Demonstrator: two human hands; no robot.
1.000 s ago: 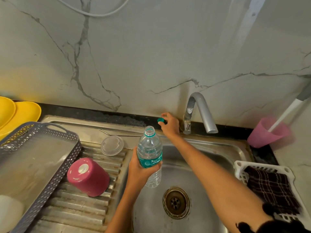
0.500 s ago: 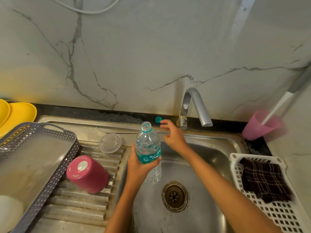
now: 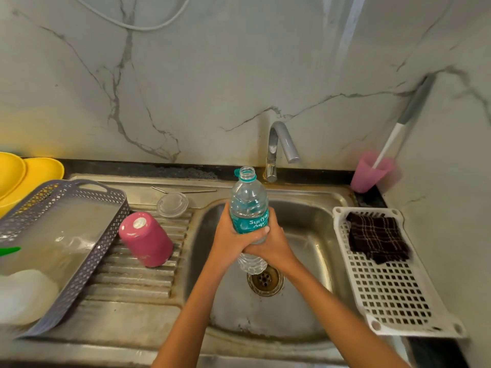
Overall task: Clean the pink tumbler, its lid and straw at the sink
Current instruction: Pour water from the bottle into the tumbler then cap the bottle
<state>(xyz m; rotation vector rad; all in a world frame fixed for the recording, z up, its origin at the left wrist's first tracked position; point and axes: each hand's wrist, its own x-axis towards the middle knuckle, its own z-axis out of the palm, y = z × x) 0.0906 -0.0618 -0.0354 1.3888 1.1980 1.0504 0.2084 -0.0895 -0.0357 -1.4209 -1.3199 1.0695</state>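
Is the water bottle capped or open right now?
Open. The water bottle shows a bare mouth, and a teal cap shows behind its neck. The left hand and right hand grip it.

Both bare forearms reach forward and converge at the hands. The left hand [image 3: 230, 236] wraps the bottle [image 3: 248, 203] from its left side, thumb across the front. The right hand [image 3: 275, 248] grips it from the right, slightly lower, fingers curled, touching the left hand.
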